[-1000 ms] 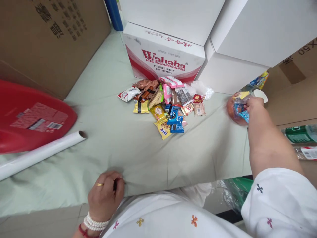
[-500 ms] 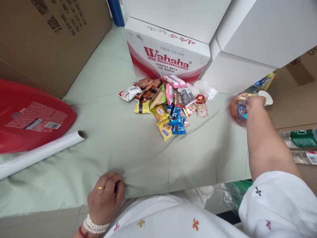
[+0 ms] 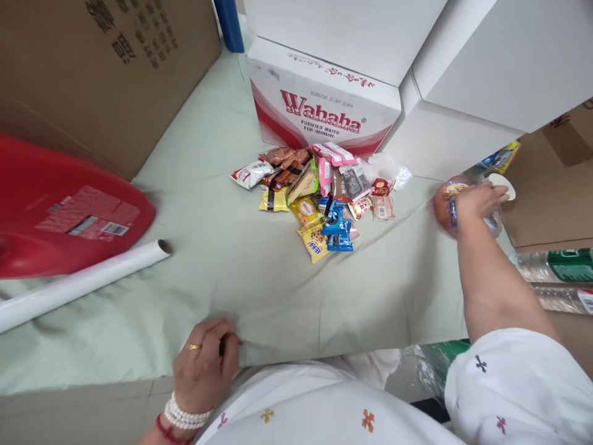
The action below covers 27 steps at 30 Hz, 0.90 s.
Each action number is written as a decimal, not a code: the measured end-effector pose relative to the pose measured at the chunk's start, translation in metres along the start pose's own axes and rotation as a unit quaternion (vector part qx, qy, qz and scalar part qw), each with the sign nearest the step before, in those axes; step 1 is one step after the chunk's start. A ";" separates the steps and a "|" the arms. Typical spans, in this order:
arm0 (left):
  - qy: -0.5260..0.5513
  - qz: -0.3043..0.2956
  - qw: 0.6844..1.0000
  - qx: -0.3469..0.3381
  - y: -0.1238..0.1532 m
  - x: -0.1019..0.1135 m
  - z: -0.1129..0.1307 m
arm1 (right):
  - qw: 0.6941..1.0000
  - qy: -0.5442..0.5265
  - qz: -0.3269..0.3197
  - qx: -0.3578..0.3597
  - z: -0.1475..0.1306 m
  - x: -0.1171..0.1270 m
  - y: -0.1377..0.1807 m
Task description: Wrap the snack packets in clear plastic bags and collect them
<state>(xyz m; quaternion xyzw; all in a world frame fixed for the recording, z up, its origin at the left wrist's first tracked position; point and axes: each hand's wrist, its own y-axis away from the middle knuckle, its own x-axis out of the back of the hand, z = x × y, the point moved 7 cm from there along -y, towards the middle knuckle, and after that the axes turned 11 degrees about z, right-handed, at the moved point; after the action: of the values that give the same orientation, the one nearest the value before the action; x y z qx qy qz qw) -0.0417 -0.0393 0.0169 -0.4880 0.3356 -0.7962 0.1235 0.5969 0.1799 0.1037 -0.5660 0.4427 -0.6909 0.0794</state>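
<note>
My right hand [image 3: 479, 199] reaches out to the far right edge of the pale green cloth [image 3: 222, 259] and grips a clear bag of snacks [image 3: 445, 204] with red and blue packets inside. My left hand [image 3: 206, 361], wearing a gold ring and a pearl bracelet, pinches the near edge of the cloth with fingers closed. A pile of small snack packets [image 3: 319, 198] lies in the middle, in front of a white and red Wahaha carton [image 3: 324, 105].
A red plastic tub [image 3: 60, 210] and a white paper roll [image 3: 83, 281] lie at left. Brown cartons [image 3: 92, 68] stand at back left, white boxes [image 3: 463, 80] at back right. Water bottles [image 3: 556, 278] and a white cup [image 3: 503, 182] sit at far right.
My right hand has closed further over the bag of snacks and pushed it slightly away. My left hand stays on the cloth edge. The view shifted a little.
</note>
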 end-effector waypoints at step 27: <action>0.112 -0.008 0.991 0.070 0.007 0.006 -0.009 | 0.956 -0.238 -0.157 0.065 -0.197 -0.011 0.053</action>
<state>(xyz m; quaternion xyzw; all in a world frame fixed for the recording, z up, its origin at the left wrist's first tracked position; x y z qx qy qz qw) -0.0536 -0.0437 0.0142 -0.3881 0.2867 -0.8686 0.1126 0.4122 0.2581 0.0654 -0.7702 0.2708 -0.5670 0.1097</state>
